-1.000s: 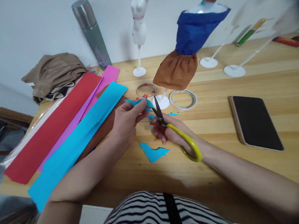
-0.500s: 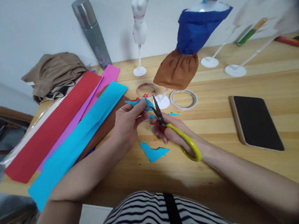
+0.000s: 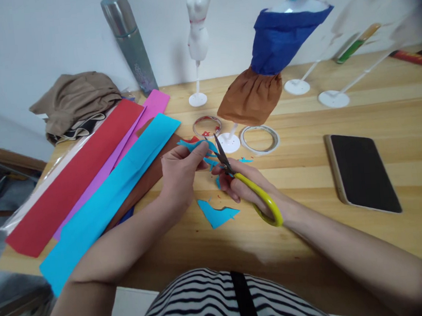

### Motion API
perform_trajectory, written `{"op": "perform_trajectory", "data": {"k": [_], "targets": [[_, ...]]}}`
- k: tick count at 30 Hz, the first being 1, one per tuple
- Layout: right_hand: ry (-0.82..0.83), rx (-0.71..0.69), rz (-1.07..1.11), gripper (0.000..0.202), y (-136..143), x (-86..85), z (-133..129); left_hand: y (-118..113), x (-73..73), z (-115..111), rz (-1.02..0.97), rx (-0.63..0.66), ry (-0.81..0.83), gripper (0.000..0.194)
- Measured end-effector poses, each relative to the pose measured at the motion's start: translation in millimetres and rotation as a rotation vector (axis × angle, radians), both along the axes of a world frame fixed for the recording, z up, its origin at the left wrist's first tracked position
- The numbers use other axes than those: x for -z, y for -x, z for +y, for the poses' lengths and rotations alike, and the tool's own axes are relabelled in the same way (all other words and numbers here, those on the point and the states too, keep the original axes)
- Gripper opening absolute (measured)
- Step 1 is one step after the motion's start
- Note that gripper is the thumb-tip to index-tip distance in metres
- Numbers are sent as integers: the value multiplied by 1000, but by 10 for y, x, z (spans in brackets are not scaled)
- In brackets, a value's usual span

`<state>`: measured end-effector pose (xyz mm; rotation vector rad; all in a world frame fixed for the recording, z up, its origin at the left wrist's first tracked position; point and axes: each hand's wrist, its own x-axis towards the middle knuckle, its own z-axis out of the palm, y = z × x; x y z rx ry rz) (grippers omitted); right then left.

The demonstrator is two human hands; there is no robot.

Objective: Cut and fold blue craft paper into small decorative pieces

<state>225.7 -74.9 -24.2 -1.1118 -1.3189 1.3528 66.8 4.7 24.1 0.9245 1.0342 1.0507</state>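
Observation:
Between the thumb and fingers of my left hand [image 3: 183, 172] is a small blue paper piece [image 3: 190, 145]. My right hand [image 3: 244, 179] grips yellow-handled scissors [image 3: 261, 198], whose dark blades stand slightly apart and point up beside the blue piece. On the wooden table [image 3: 294, 249] below my hands lies a larger blue scrap [image 3: 217, 214] with a jagged edge. Small blue bits are scattered near the right fingers. Just behind the hands stands a dress form in a blue top [image 3: 277, 41] and a brown skirt [image 3: 252, 96].
Long red [image 3: 77, 173], pink and blue paper strips [image 3: 112, 200] lie at the left, near brown cloth [image 3: 78, 100] and a flask [image 3: 131, 47]. Tape rolls [image 3: 259, 139] sit behind my hands. A phone [image 3: 363, 172] lies at the right. A bare white form [image 3: 197, 37] and other stands are behind.
My left hand and the blue piece have shifted very slightly. Both hands keep their hold, and the scissors are almost in the same place.

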Motion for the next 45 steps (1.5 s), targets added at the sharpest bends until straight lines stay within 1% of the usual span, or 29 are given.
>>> {"op": "perform_trajectory", "data": {"k": [3, 8, 13, 16, 21, 23, 26, 31, 35, 40, 42, 45], "targets": [[24, -19, 31, 61, 12, -19, -7, -10, -1, 0, 13, -15, -4, 34], [52, -2, 61, 62, 46, -60, -25, -13, 30, -7, 3, -27, -25, 32], [88, 25, 79, 55, 66, -103, -45, -11, 35, -13, 32, -45, -32, 32], [89, 41, 73, 56, 69, -110, -42, -12, 34, -13, 36, -53, -28, 30], [28, 52, 45, 56, 48, -84, -14, -17, 13, -25, -10, -48, 24, 29], [4, 32, 37, 56, 37, -73, -11, -18, 0, -29, -39, -45, 47, 29], [11, 11, 25, 57, 31, -62, -23, -16, -6, -27, -66, -23, 72, 27], [28, 8, 26, 63, 26, -41, -23, -3, 6, 5, -89, -28, 60, 34], [19, 14, 22, 63, 14, -6, 3, 15, 2, 36, -107, -4, 42, 33], [18, 2, 13, 54, 2, 72, 1, 19, 16, 29, -72, -19, 10, 32], [9, -3, 15, 54, 0, 85, -5, 13, 18, 18, -34, -25, 3, 33], [-5, -3, 28, 57, 9, 60, -16, -1, 5, 6, 14, -41, -10, 32]]}}
